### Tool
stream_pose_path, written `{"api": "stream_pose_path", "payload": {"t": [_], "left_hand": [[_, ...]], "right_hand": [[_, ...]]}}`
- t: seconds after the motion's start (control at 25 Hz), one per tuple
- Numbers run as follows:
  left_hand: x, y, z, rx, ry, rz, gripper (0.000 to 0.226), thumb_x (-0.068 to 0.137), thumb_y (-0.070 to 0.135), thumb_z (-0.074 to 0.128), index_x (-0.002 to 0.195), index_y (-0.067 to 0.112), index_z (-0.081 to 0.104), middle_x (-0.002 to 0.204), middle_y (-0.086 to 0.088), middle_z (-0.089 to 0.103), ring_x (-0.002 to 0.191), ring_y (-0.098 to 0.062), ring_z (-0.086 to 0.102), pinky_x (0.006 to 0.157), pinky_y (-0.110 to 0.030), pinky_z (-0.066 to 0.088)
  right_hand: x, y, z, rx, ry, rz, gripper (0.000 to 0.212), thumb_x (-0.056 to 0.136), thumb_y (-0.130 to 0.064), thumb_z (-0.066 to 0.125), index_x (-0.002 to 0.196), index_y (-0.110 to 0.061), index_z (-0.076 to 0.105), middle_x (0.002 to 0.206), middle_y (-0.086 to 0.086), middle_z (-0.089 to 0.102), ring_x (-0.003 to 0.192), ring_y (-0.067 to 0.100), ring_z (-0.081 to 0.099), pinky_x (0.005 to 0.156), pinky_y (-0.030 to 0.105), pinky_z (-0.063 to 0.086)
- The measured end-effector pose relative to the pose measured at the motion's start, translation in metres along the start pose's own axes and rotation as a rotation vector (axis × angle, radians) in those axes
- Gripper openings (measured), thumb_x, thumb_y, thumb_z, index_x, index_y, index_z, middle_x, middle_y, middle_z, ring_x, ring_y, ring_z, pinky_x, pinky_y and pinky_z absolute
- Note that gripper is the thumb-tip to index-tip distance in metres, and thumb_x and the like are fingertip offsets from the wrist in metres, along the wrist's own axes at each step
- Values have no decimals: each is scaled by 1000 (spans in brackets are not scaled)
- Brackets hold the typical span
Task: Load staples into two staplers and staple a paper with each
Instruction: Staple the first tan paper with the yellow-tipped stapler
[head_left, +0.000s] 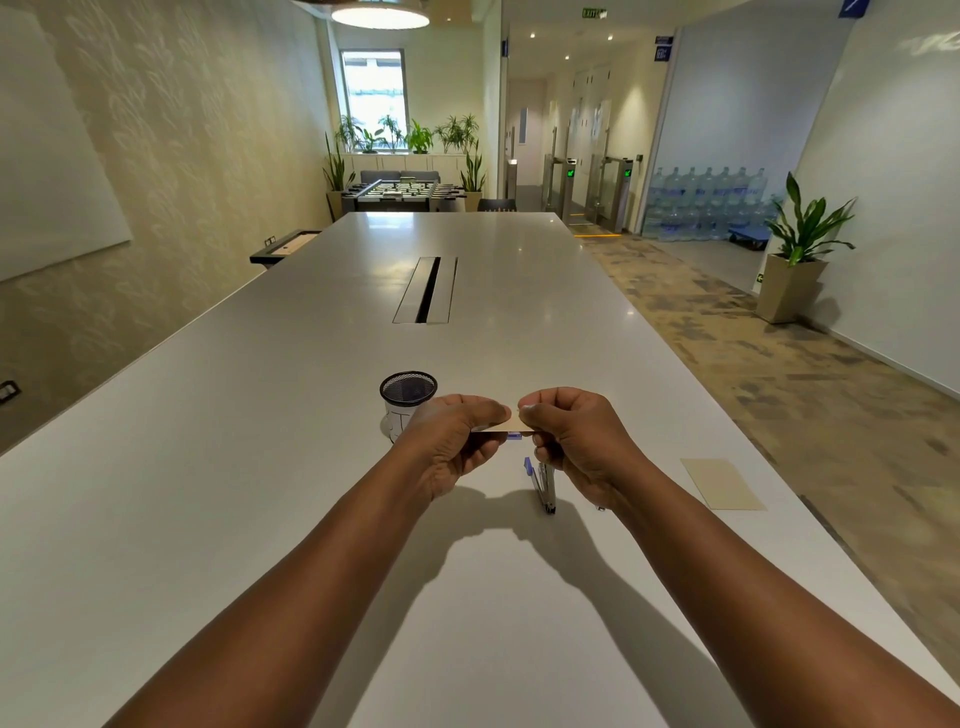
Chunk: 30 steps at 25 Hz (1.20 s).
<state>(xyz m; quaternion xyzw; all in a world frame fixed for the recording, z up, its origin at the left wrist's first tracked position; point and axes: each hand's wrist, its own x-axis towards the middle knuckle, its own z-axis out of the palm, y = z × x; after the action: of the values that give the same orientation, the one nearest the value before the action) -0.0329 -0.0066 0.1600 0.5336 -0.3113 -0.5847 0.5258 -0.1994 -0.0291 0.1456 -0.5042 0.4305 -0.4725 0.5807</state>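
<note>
Two hands (511, 441) pinching card (506, 423), mesh cup (408, 391) behind

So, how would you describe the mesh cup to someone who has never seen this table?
Start at the long white table and find the two hands raised over its near end. Just beyond the left hand, touching its far side in this view, stands the mesh cup. It is the only round, upright, black thing there; the tan paper lies flat on the right.

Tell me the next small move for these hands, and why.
Probably lower the tan paper toward the blue stapler on the table: left hand and right hand both pinch it just above the stapler.
</note>
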Motion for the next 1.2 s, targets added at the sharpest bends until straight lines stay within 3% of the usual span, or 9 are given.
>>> {"api": "stream_pose_path", "payload": {"t": [0.2,0.44,0.8,0.96,1.08,1.2], "left_hand": [[3,-5,2,-40,15,-3,20,85,10,79,99,1,68,68,-12,75,56,-17,70,49,-23,56],[1,-5,-4,2,-76,-9,23,75,-3,83,93,3,71,74,-12,75,64,-20,73,57,-25,60],[10,-10,-3,-46,-14,12,19,83,10,81,97,4,69,68,-8,74,56,-15,69,49,-22,55],[10,-9,-9,-66,-133,24,28,80,-8,77,104,5,70,82,-11,78,71,-20,75,61,-25,60],[15,-10,-14,-92,-172,88,39,82,-18,69,112,7,67,94,-14,79,82,-23,78,71,-29,63],[21,-17,-16,-77,-154,131,42,85,-21,62,112,11,70,109,-16,76,98,-27,75,75,-29,62]], "right_hand": [[-1,0,0,14,8,10,8,89,-6,69,86,-4,76,61,8,64,51,15,53,53,27,51],[-1,5,-3,14,24,31,7,89,-6,70,91,-2,75,63,8,62,52,15,53,53,27,52],[3,4,-2,-24,-30,-4,8,89,-6,68,90,-2,75,62,7,68,52,14,53,54,28,49],[6,5,-7,-56,13,-18,7,89,-8,69,89,-9,77,65,6,64,55,14,54,58,29,51],[9,6,-10,-56,53,8,10,90,-10,71,97,-15,76,77,10,71,56,13,58,57,28,52],[12,8,-13,-32,85,64,31,86,-9,76,111,-24,66,90,14,77,59,14,66,59,29,55]]}}
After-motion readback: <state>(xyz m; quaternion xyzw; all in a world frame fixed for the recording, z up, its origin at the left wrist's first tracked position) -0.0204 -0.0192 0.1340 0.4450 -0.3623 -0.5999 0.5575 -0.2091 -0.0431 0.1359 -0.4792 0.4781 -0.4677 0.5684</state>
